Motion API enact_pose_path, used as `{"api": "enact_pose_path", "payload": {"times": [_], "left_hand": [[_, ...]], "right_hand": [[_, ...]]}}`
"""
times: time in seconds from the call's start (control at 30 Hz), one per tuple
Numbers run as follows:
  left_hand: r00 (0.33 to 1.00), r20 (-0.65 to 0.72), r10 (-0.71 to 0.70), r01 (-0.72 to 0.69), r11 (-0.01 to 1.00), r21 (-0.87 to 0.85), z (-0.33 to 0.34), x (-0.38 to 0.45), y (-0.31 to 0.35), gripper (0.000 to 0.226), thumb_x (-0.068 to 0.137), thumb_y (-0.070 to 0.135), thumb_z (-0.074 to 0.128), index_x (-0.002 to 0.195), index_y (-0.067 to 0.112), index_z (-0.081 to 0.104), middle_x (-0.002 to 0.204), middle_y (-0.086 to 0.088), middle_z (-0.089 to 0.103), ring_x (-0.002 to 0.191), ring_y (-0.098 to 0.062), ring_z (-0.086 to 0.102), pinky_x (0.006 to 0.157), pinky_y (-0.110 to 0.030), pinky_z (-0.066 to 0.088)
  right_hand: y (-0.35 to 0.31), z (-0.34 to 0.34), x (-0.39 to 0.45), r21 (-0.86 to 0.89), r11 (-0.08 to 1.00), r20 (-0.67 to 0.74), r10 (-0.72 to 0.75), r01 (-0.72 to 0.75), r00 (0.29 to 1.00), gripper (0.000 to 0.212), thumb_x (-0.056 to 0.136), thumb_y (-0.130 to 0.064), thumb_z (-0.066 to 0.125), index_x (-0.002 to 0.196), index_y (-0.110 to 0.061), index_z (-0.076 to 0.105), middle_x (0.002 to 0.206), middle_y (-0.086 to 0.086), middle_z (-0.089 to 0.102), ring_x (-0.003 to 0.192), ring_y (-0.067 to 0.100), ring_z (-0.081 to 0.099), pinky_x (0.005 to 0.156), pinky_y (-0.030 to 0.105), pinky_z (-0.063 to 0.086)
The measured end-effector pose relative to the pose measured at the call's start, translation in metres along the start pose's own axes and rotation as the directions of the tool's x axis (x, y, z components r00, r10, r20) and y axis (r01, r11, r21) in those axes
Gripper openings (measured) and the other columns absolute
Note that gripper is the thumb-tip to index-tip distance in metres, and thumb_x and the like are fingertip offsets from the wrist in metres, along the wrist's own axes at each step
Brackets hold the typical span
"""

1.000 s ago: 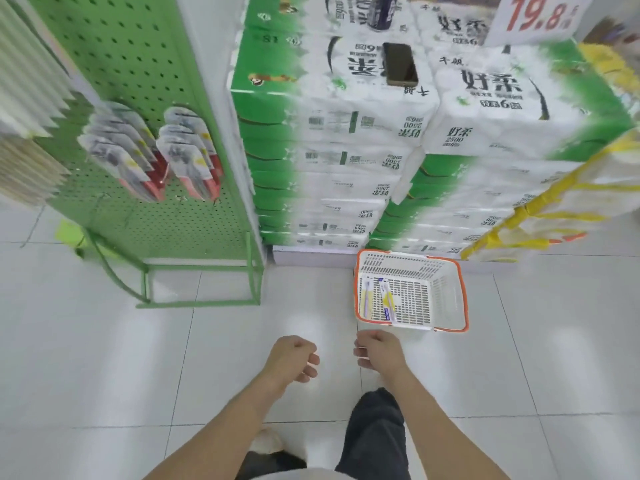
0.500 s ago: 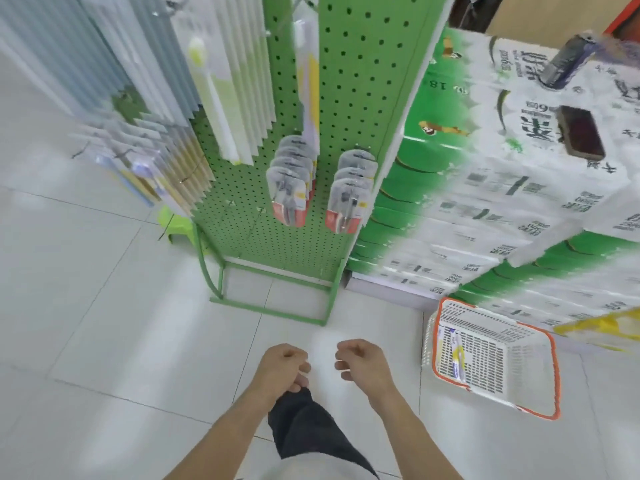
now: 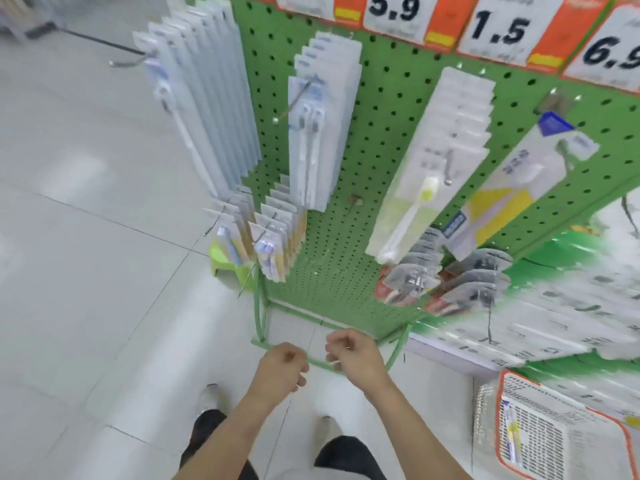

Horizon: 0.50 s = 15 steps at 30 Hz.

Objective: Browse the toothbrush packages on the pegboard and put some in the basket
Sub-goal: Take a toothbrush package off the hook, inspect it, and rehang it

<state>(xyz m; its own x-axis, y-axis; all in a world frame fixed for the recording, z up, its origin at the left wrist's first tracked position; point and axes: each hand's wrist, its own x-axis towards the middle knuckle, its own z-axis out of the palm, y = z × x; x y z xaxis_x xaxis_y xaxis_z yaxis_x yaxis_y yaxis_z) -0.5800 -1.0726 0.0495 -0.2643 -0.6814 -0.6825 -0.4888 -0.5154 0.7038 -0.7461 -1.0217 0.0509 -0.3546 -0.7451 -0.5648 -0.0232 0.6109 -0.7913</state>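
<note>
- Two hands are hanging low in front of us, the left hand (image 3: 282, 370) and right hand (image 3: 353, 355) close together, well below the stock; fingers (image 3: 334, 342) are loosely curled and grasping nothing.
- We are judging this as a pause between picks: hands are free, so either one could reach up next.
- Toothbrush packages (image 3: 308, 133) are hanging in several rows on hooks off the green pegboard (image 3: 388, 109), stacked front to back so the front card slides off first.
- Price cards (image 3: 498, 26) are sitting along the top edge of the board.
- We are seeing the basket (image 3: 620, 441), orange-rimmed, standing on the floor at lower right, well apart from the hands; a package (image 3: 510, 431) is lying inside it.
- Blister packs (image 3: 412, 275) with red bases are hanging lower on the board; contents are too blurred to tell.
- Pale floor tiles (image 3: 86, 271) are running under the rack; wrapped bundles (image 3: 571, 306) are stacked at right, smeared by motion.
</note>
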Motion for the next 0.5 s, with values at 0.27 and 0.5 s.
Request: {"api": "enact_pose_path", "payload": {"times": [0.27,0.5], "left_hand": [[0.981,-0.014,0.191,-0.174,0.92,0.352,-0.158,0.043,0.025,0.015,0.097,0.022,0.053,0.09,0.015,0.065,0.086,-0.002,0.072,0.078,-0.025,0.071,0.073,-0.036,0.055],[0.933,-0.038,0.359,-0.305,0.842,0.445,-0.227,0.076,0.085,0.02,0.099,0.022,0.055,0.115,0.013,0.063,0.101,-0.002,0.07,0.084,-0.02,0.065,0.07,-0.029,0.046]], "right_hand": [[-0.087,0.122,0.023,-0.071,0.991,-0.148,-0.121,0.111,0.982,0.009,0.095,-0.018,0.065,0.091,-0.024,0.071,0.084,-0.001,0.073,0.079,0.016,0.069,0.071,0.026,0.052],[-0.139,0.177,0.04,-0.051,0.981,-0.248,-0.194,0.187,0.949,0.013,0.097,-0.011,0.061,0.102,-0.022,0.066,0.085,-0.009,0.066,0.066,-0.007,0.06,0.068,0.012,0.047]]}}
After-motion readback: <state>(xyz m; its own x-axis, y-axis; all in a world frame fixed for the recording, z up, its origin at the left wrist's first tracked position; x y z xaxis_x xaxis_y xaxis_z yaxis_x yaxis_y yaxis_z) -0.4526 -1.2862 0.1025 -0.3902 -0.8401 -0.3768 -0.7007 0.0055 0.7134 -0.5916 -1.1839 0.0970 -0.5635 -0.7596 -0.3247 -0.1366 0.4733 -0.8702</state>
